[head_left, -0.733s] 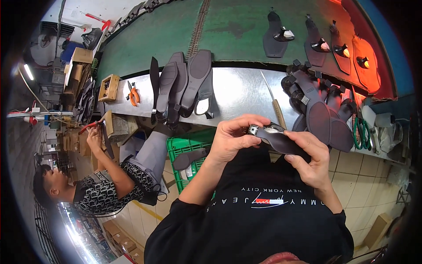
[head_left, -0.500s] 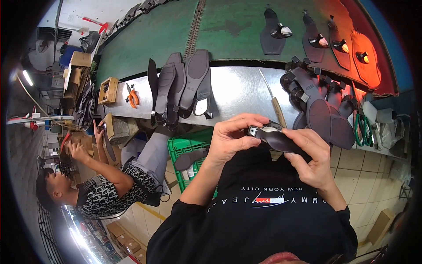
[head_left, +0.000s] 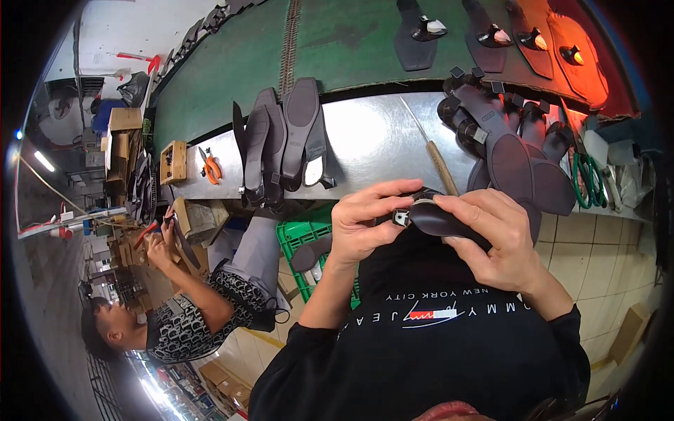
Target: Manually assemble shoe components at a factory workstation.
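In front of my chest, both hands hold a dark shoe sole (head_left: pixel 449 223) with a block heel at its left end. My left hand (head_left: pixel 361 223) grips the heel end between thumb and fingers; the heel's pale tip faces outward. Thumb and fingers of my right hand (head_left: pixel 497 238) pinch the curved middle, hiding much of the far end. Just beyond the hands, an awl-like tool (head_left: pixel 440 167) with a wooden handle and thin metal shaft lies on the metal table (head_left: pixel 372 130). Several finished-looking soles (head_left: pixel 302 126) lie to the left, and more heeled soles (head_left: pixel 516 165) are piled at the right.
A green conveyor belt (head_left: pixel 358 67) carries several soles under reddish light. Orange pliers (head_left: pixel 211 168) and a wooden box (head_left: pixel 173 160) are at left, green-handled scissors (head_left: pixel 586 181) at right. Below the table stands a green crate (head_left: pixel 288 242). A co-worker (head_left: pixel 196 309) handles a strip-like piece at left.
My hands keep hold of the sole, which has tilted slightly. The soles on the belt sit higher and further left in view. The co-worker's hands have come lower and closer together.
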A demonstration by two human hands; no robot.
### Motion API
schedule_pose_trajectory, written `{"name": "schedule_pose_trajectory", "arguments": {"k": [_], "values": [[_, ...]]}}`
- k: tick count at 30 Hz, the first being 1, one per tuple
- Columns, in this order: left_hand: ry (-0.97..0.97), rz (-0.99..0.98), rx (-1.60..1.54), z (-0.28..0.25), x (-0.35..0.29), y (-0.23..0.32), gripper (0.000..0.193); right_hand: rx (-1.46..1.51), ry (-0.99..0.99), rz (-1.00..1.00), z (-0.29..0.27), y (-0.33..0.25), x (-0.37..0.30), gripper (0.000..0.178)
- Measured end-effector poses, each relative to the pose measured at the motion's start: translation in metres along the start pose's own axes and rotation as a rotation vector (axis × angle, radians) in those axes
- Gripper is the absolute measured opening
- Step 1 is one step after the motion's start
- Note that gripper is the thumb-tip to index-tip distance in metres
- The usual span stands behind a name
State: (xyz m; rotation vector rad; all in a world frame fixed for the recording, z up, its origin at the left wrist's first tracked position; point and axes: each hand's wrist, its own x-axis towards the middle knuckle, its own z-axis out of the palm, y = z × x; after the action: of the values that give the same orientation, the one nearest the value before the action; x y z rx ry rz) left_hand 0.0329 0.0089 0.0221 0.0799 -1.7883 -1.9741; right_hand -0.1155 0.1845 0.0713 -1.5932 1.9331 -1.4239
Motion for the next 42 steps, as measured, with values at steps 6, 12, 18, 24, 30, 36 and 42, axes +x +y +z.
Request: {"name": "schedule_pose_trajectory", "arguments": {"k": [6, 12, 18, 24, 30, 36, 42], "values": [[-0.029, -0.036, -0.063, -0.004, 0.000, -0.003, 0.043, -0.107, 0.009, -0.031, 0.004, 0.000, 0.001, 0.046], [-0.068, -0.048, 0.026, -0.006, 0.003, 0.004, 0.045, -0.195, -0.003, -0.087, 0.007, 0.001, 0.002, 0.047], [-0.075, 0.009, 0.181, -0.003, 0.003, 0.009, 0.044, -0.156, -0.038, -0.057, 0.011, -0.001, 0.005, 0.046], [0.062, -0.162, 0.033, 0.009, -0.006, 0.001, 0.045, 0.063, -0.068, 0.143, 0.018, 0.016, 0.007, 0.035], [0.114, -0.368, -0.142, 0.014, -0.009, -0.004, 0.045, 0.069, -0.019, 0.144, 0.028, 0.024, 0.002, 0.017], [0.209, -0.505, -0.233, 0.016, -0.006, 0.003, 0.045, -0.085, -0.050, 0.004, 0.025, 0.023, 0.006, 0.016], [0.191, -0.616, -0.215, 0.009, -0.002, 0.003, 0.045, -0.105, -0.222, -0.081, 0.017, 0.023, 0.011, 0.030]]}}
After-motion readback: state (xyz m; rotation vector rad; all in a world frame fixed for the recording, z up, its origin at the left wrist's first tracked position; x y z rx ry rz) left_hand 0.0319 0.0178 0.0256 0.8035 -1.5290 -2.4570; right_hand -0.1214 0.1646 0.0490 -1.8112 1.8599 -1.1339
